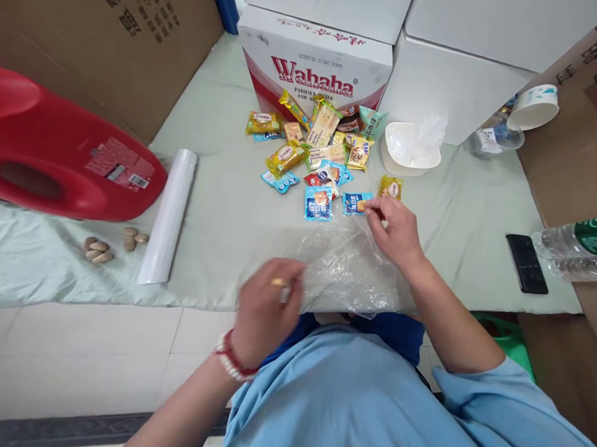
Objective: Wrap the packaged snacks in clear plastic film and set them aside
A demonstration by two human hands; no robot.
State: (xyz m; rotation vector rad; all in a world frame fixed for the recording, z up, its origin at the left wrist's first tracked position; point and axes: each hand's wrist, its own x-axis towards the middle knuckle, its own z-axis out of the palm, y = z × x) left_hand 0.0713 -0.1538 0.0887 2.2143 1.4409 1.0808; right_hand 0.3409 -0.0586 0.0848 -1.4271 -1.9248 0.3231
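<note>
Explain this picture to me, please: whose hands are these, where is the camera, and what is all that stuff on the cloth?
There is no machine here. A person wears a camera on the head, so the single picture looks down at their own two bare hands. The left hand pinches the near edge of a clear plastic bag lying on the pale green cloth. The right hand grips the bag's far edge, beside a pile of small snack packets. Around them lie a white roll, a red jug on its side, some nuts, a white bowl, a black phone and a Wahaha carton.
</note>
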